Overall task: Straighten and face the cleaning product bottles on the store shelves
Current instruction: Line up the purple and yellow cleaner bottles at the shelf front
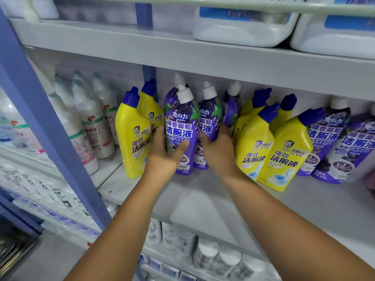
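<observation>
On the middle shelf (203, 199) stand purple and yellow toilet-cleaner bottles. My left hand (164, 155) grips the front purple bottle (180, 126), which has a white cap, thumb across its label. My right hand (218, 149) grips the second purple bottle (209, 122) just behind and to the right of it. A third purple bottle (231, 106) stands further back. Two yellow bottles (133, 138) with blue caps stand to the left, several yellow bottles (284, 151) lean on the right, and more purple bottles (328, 138) lean beyond them.
White bottles (91, 120) fill the neighbouring bay left of the blue upright (50, 126). Large white jugs (243, 29) sit on the shelf above. Small white bottles (203, 252) stand on the shelf below. The front strip of the middle shelf is bare.
</observation>
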{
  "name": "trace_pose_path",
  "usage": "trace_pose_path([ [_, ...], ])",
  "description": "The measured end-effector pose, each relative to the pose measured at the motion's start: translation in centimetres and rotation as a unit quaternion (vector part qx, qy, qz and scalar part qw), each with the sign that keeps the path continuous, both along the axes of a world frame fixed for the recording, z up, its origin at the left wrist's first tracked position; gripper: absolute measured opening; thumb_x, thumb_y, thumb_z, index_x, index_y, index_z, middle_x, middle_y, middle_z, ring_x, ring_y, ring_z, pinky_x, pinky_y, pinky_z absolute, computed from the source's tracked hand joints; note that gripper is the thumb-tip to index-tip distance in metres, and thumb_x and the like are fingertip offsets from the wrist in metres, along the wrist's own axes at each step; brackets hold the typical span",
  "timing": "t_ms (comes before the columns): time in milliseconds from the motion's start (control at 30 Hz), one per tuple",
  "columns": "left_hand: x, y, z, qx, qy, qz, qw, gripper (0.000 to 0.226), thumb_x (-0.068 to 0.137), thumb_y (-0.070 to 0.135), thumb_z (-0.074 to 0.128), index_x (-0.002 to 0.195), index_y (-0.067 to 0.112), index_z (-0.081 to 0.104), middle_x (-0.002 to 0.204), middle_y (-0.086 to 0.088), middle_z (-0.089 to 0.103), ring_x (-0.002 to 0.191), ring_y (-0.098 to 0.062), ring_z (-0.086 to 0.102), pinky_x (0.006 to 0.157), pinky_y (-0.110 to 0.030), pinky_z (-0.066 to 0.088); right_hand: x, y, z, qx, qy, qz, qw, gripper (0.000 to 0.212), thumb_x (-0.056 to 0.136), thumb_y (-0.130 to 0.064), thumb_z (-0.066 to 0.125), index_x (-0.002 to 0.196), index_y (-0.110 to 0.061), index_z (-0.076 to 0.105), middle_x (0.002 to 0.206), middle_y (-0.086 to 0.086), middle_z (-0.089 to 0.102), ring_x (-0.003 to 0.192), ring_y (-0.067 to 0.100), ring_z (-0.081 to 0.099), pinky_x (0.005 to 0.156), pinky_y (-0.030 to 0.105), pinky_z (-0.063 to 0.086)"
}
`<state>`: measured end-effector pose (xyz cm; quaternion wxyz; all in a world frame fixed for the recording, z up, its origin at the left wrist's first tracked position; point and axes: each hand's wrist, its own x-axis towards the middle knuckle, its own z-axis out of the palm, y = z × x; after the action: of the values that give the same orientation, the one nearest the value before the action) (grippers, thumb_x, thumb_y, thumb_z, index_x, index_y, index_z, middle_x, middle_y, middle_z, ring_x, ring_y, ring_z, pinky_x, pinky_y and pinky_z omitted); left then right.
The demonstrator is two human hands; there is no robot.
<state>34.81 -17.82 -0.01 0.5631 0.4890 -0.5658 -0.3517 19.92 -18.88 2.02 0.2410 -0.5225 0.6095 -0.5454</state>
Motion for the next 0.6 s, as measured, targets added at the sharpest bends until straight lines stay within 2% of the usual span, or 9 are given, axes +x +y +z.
trace_pose_path([
  [33, 0.1, -0.4, -0.2, 0.016, 0.002, -0.019, 1.0, 0.063, 0.075, 0.043, 0.083, 0.13, 0.024, 0.058, 0.124, 0.002, 0.07, 0.111, -0.011, 0.069, 0.091, -0.038, 0.059, 0.0, 0.3, -0.1, -0.004, 0.008, -0.004, 1.0, 0.043, 0.09, -0.017, 0.073, 0.129, -0.009, 0.055, 0.128, 0.008, 0.066, 0.115, 0.023, 0.063, 0.082, 0.013, 0.039],
  [67, 0.2, -0.4, -0.2, 0.027, 0.007, -0.03, 0.999, 0.065, 0.073, 0.045, 0.082, 0.129, 0.02, 0.059, 0.122, -0.001, 0.071, 0.106, -0.012, 0.071, 0.084, -0.035, 0.06, 0.0, 0.6, -0.3, -0.01, 0.016, -0.008, 1.0, 0.041, 0.09, -0.016, 0.072, 0.126, -0.01, 0.055, 0.127, 0.007, 0.066, 0.115, 0.023, 0.063, 0.083, 0.015, 0.04],
  [133, 0.4, 0.0, -0.5, 0.034, 0.02, -0.042, 0.998, 0.057, 0.075, 0.034, 0.083, 0.126, 0.02, 0.061, 0.118, 0.001, 0.074, 0.1, -0.01, 0.073, 0.075, -0.025, 0.058, -0.1, 1.3, -0.6, -0.019, 0.03, -0.009, 0.999, 0.039, 0.09, -0.017, 0.072, 0.124, -0.012, 0.056, 0.125, 0.005, 0.068, 0.114, 0.022, 0.064, 0.086, 0.018, 0.041],
  [200, 1.0, 1.3, -1.5, 0.04, 0.031, -0.035, 0.998, 0.045, 0.08, 0.018, 0.085, 0.118, 0.028, 0.062, 0.112, 0.006, 0.075, 0.096, -0.005, 0.073, 0.071, -0.018, 0.056, -0.2, 2.5, -0.8, -0.024, 0.035, -0.001, 0.999, 0.038, 0.09, -0.017, 0.072, 0.125, -0.013, 0.057, 0.123, 0.003, 0.069, 0.108, 0.016, 0.063, 0.084, 0.014, 0.042],
  [300, 1.8, 3.7, -2.4, 0.041, 0.038, -0.077, 0.995, 0.045, 0.083, 0.011, 0.081, 0.118, 0.031, 0.06, 0.114, 0.005, 0.076, 0.101, -0.007, 0.072, 0.077, -0.021, 0.056, -0.9, 4.5, -1.0, -0.015, 0.011, 0.022, 1.0, 0.034, 0.09, -0.015, 0.073, 0.119, -0.024, 0.057, 0.112, -0.007, 0.069, 0.097, 0.005, 0.063, 0.074, 0.002, 0.043],
  [367, 2.1, 4.9, -2.0, 0.059, 0.025, -0.104, 0.993, 0.05, 0.084, 0.011, 0.081, 0.125, 0.029, 0.058, 0.118, 0.005, 0.075, 0.106, -0.011, 0.072, 0.083, -0.027, 0.058, -1.6, 5.7, -0.7, -0.008, 0.001, 0.038, 0.999, 0.035, 0.089, -0.015, 0.074, 0.112, -0.033, 0.054, 0.101, -0.019, 0.067, 0.086, -0.007, 0.063, 0.072, 0.003, 0.044],
  [467, 1.5, 6.3, -1.0, 0.084, 0.014, -0.109, 0.99, 0.049, 0.08, 0.011, 0.084, 0.12, 0.027, 0.062, 0.111, 0.008, 0.077, 0.102, -0.013, 0.074, 0.083, -0.031, 0.059, -3.1, 7.5, -0.1, 0.008, -0.018, 0.059, 0.998, 0.035, 0.088, -0.011, 0.075, 0.108, -0.032, 0.055, 0.089, -0.03, 0.063, 0.076, -0.022, 0.06, 0.063, -0.001, 0.041],
  [533, 0.2, 7.8, -0.3, 0.091, 0.011, -0.11, 0.99, 0.046, 0.08, 0.003, 0.08, 0.116, 0.028, 0.063, 0.107, 0.01, 0.078, 0.1, -0.012, 0.074, 0.081, -0.03, 0.061, -4.7, 8.8, 0.1, 0.006, -0.045, 0.058, 0.997, 0.034, 0.086, -0.009, 0.075, 0.106, -0.031, 0.058, 0.086, -0.027, 0.069, 0.08, -0.016, 0.064, 0.065, 0.003, 0.045],
  [600, -1.7, 9.3, 0.4, 0.086, 0.019, -0.113, 0.99, 0.047, 0.079, -0.002, 0.079, 0.113, 0.028, 0.065, 0.106, 0.009, 0.078, 0.099, -0.012, 0.074, 0.081, -0.032, 0.061, -6.5, 10.7, 0.7, -0.002, -0.064, 0.053, 0.997, 0.034, 0.086, -0.01, 0.075, 0.108, -0.031, 0.062, 0.094, -0.024, 0.073, 0.086, -0.007, 0.067, 0.068, 0.009, 0.05],
])
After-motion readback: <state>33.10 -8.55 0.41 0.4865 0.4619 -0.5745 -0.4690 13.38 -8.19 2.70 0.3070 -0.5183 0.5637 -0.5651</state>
